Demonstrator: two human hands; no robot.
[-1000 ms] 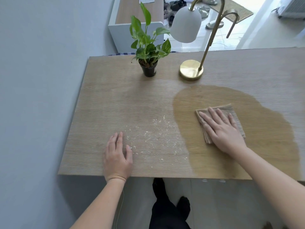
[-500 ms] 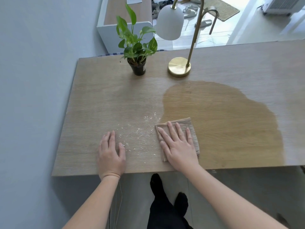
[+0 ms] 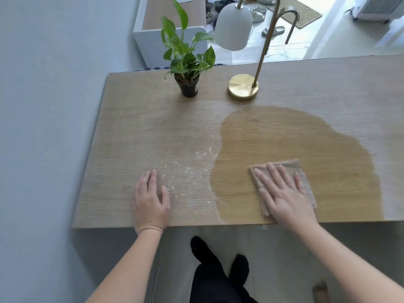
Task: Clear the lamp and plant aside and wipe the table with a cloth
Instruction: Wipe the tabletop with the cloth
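Wooden table (image 3: 135,132), half damp — wiping is the step in hand. Right hand (image 3: 286,197) presses the folded cloth (image 3: 305,180) flat near the front edge, fingers spread; left hand (image 3: 150,202) rests flat, holding nothing. Potted plant (image 3: 188,60) and lamp (image 3: 242,87) stand at the back. Next, likely — a sweep left through the crumbs (image 3: 188,171).

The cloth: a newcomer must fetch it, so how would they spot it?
On the wooden table, find the dark wet patch on the right. Near its front edge lies the cloth, under the flat right hand: folded, beige, the only soft thing, unlike the plant and lamp behind.

Open tabletop (image 3: 135,136) ahead; plant (image 3: 187,62) and lamp (image 3: 243,86) along far edge.
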